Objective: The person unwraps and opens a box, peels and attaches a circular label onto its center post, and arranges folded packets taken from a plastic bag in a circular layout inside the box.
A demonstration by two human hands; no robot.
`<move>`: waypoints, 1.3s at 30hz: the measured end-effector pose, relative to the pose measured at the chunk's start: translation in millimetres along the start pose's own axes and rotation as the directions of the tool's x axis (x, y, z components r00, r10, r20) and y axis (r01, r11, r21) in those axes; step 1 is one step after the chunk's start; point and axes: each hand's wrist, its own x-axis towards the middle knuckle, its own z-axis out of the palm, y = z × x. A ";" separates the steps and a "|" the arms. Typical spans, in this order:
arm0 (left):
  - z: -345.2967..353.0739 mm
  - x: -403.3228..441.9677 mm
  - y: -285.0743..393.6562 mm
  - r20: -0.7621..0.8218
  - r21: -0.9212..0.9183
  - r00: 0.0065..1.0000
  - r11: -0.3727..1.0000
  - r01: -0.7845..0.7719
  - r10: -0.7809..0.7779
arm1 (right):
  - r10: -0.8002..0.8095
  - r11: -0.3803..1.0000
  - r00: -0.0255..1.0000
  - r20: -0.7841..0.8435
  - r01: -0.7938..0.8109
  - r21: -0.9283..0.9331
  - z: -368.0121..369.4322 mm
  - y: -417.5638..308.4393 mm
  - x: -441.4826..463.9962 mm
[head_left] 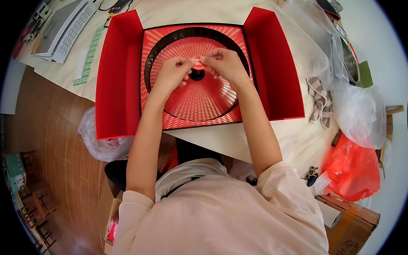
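A red box stands on the table with its two side flaps raised. In its middle lies a round recess with a black rim and a shiny red patterned inside. My left hand and my right hand meet above the recess. Between the thumbs and fingers of both, I pinch a small red piece with light markings; its kind is too small to make out. Just below it, a dark round hub sits at the recess's centre, partly hidden by the fingers.
A silver-and-white device, a green-white strip and a black remote lie at the left. Clear plastic, a striped cloth and a red plastic bag are at the right. A cardboard box stands below.
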 end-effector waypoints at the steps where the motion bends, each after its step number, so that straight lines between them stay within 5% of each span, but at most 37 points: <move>1: 0.6 -2.7 -0.5 -0.011 0.006 1.000 1.000 0.000 0.001 | 0.011 0.999 1.000 0.013 -0.010 -0.047 1.3 0.1 -0.3; 16: 3.7 -0.5 -11.2 -0.021 0.037 1.000 0.999 0.002 -0.001 | -0.053 0.974 0.999 0.009 0.053 -0.220 3.0 7.7 1.5; 39: 3.6 3.1 -16.8 -0.029 0.190 1.000 0.982 0.011 -0.005 | -0.055 0.968 0.998 -0.016 0.049 -0.245 10.8 19.4 6.1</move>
